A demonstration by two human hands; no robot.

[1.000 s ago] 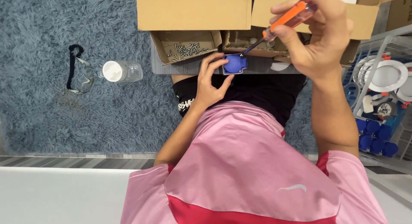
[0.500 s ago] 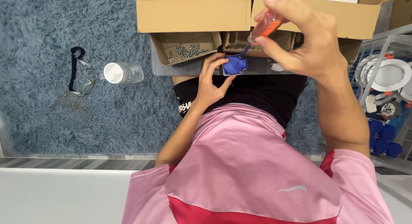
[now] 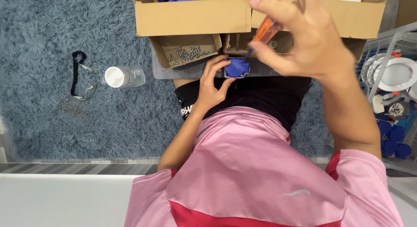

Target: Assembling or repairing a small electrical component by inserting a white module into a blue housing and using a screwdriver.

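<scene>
My left hand [image 3: 213,84] holds a small blue plastic part [image 3: 237,67] steady on a grey ribbed pad [image 3: 186,69] on my lap. My right hand [image 3: 304,38] grips an orange-handled screwdriver [image 3: 264,32], whose dark shaft slants down and left with its tip on the blue part. My pink shirt and black shorts fill the lower middle of the view.
Two open cardboard boxes [image 3: 191,16] stand in front of me, one flap holding several small screws [image 3: 186,54]. A clear plastic bottle [image 3: 123,76] and safety glasses [image 3: 82,77] lie on the blue shaggy rug at left. A white wire rack [image 3: 393,75] with round fittings stands at right.
My right hand has come down and to the left with the screwdriver, bringing its tip onto the blue part. My left hand keeps holding the part in place.
</scene>
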